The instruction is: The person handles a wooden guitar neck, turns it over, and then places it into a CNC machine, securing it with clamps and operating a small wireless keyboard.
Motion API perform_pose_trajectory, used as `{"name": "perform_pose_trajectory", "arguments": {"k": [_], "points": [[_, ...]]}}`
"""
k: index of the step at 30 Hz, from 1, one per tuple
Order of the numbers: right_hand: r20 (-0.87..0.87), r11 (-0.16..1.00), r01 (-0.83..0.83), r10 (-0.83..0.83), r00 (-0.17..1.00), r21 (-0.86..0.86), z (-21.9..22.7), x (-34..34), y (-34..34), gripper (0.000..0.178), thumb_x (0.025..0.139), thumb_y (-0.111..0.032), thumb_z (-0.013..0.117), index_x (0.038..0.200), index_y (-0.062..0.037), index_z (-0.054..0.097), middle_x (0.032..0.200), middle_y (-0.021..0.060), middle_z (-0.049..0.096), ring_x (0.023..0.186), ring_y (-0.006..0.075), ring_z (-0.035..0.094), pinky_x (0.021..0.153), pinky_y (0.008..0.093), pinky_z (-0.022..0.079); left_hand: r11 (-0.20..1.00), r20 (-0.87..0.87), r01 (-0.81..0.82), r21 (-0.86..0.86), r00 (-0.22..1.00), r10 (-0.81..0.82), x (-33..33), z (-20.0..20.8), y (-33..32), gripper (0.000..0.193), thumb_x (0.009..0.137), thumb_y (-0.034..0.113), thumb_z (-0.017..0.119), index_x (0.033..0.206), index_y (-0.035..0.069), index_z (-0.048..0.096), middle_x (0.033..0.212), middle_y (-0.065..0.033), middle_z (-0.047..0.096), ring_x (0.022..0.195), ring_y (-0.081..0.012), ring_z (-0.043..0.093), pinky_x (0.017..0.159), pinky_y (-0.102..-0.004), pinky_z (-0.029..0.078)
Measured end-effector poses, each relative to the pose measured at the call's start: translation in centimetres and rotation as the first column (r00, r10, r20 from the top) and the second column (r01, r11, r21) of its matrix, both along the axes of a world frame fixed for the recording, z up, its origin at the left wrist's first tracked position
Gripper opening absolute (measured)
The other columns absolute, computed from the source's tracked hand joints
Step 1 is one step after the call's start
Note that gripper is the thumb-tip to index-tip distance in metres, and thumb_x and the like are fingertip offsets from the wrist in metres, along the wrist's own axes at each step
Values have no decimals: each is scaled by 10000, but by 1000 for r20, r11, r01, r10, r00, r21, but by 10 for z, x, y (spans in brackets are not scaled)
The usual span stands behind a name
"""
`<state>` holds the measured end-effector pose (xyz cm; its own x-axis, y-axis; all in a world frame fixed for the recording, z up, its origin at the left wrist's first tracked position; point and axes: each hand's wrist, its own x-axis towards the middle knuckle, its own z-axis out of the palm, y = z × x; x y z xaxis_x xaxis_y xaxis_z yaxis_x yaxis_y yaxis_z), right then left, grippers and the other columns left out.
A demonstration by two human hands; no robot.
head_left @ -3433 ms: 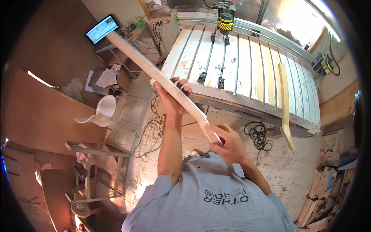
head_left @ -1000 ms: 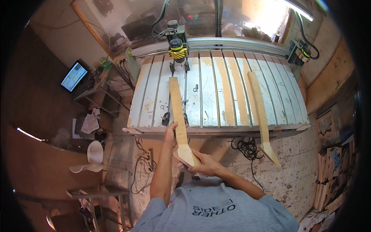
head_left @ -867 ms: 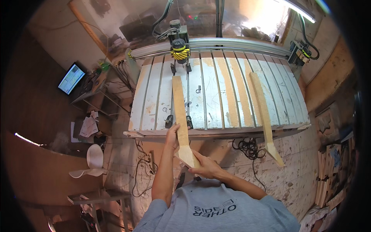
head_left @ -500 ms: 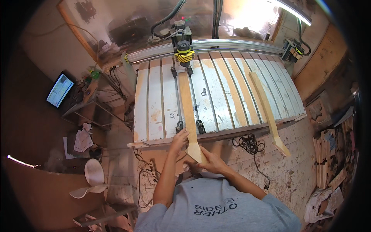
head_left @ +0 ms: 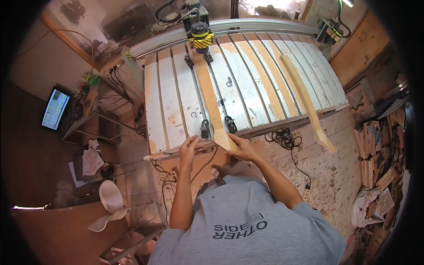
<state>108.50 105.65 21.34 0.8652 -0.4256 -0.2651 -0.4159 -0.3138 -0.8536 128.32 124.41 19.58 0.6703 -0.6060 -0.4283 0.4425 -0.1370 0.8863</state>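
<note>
A long, pale wooden guitar neck blank (head_left: pixel 211 107) lies lengthwise on the slotted white bed (head_left: pixel 174 121) of a CNC router, its flared end reaching over the near edge. My right hand (head_left: pixel 242 148) is closed around that flared end from the right side. My left hand (head_left: pixel 190 148) is held just left of the wood, apart from it, fingers spread and nothing seen in them. Black hold-down clamps, a left one (head_left: pixel 204 128) and a right one (head_left: pixel 230 125), flank the near part of the blank. The yellow-and-black-striped spindle (head_left: pixel 201 40) stands over its far end.
A second neck blank (head_left: pixel 304 95) lies toward the right of the bed, its flared end overhanging. Coiled black cable (head_left: pixel 284 140) lies on the floor in front. Left are a lit monitor (head_left: pixel 56 108) and a white chair (head_left: pixel 111 196); wood offcuts (head_left: pixel 369 154) are heaped at right.
The blank has slid away from me, farther between the clamps, with my right hand on its flared end. My left hand has come off the blank's side and opened. The view has shifted.
</note>
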Motion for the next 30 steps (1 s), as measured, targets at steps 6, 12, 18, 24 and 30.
{"name": "perform_pose_trajectory", "arguments": {"k": [6,12,18,24,30], "points": [[-4,997,70,-70,998,-29,-1,15,-8,847,741,-389,844,1453,-78,506,1156,287,690,1095,413,677,934,438,531,998,120,-9,58,993,2,7,1,-7,372,986,195,651,1303,0,636,1160,-113,715,932,-142,681,774,-257,556],[8,993,88,-88,996,-78,4,29,-17,788,768,-411,820,1407,-57,524,1068,299,705,1042,447,684,905,478,540,984,295,28,174,952,-80,19,-10,-23,389,956,201,689,1292,9,655,1122,-82,709,932,-148,665,801,-267,544],[-38,979,61,-69,997,-194,-2,30,-19,787,790,-460,807,1397,-65,498,994,309,706,994,476,682,874,510,542,930,699,68,361,640,-318,18,-25,-45,615,776,157,765,1339,-26,598,1134,-151,644,1014,-268,641,899,-368,521],[-65,975,-8,-6,998,-220,-1,27,-25,735,827,-463,777,1371,-61,490,965,308,704,967,492,675,853,538,534,861,743,56,506,478,-468,26,-25,-70,583,714,109,768,1271,7,632,1051,-192,615,1028,-367,623,947,-420,492],[-134,965,-31,-4,991,-259,2,22,-30,693,841,-435,762,1336,-49,469,949,313,699,943,498,676,832,553,533,861,697,190,472,518,-496,50,-19,-75,433,748,25,769,1168,28,668,1115,-173,632,1104,-372,593,971,-443,473]]}}
